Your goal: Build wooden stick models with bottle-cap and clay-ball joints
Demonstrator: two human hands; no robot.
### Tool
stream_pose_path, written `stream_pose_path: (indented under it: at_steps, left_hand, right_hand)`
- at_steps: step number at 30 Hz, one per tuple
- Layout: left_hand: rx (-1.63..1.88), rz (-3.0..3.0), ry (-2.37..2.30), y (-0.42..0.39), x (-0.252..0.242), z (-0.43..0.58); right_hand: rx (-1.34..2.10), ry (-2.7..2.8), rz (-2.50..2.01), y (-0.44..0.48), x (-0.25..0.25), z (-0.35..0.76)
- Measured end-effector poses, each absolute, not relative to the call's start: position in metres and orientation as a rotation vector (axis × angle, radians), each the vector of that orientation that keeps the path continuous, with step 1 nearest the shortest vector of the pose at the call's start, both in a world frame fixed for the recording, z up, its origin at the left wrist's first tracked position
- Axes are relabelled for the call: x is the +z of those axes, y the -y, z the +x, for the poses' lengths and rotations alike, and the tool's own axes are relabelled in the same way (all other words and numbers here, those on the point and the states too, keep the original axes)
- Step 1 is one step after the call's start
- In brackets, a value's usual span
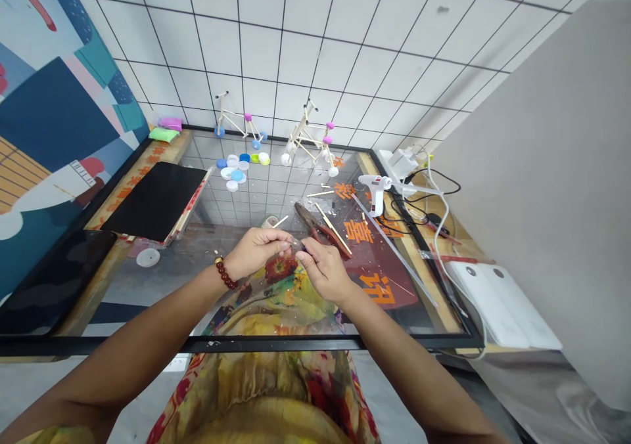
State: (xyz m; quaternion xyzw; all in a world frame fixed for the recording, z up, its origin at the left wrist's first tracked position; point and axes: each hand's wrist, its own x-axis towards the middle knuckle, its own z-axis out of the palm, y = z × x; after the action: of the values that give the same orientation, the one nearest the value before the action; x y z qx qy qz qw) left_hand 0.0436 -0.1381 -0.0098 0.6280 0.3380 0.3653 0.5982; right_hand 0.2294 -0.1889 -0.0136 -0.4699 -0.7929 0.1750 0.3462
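Note:
Above the front middle of the glass tabletop (211,201), my left hand (259,250) and my right hand (325,266) meet fingertip to fingertip. Both are closed in a pinch round a small greyish thing (296,244), mostly covered by the fingers and too small to name. Just beyond my right hand lie pliers (320,224) with reddish-brown handles. A thin wooden stick (332,227) rests beside them. A roll of tape (269,222), partly hidden, sits behind my left hand, with a short stick (280,221) near it.
Two stick frames with bottle-cap wheels, one (241,125) left and one (310,138) right, stand at the back. Several loose bottle caps (236,175) lie before them. A white glue gun (376,191) and cables (438,188) are at right. A black-covered stack (158,201) lies left.

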Motion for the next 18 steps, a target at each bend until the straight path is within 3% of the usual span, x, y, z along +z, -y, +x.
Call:
stream_pose_path:
  at_steps: [9, 18]
  left_hand:
    - [0.905, 1.961, -0.819, 0.1380, -0.0111, 0.0417]
    - [0.868, 1.327, -0.677, 0.1412, -0.0057, 0.0490]
  right_hand:
    - [0.473, 2.105, -1.390, 0.1856, -0.0181, 0.2243]
    - [0.499, 1.926, -1.276, 0.1833, -0.0179, 0.2280]
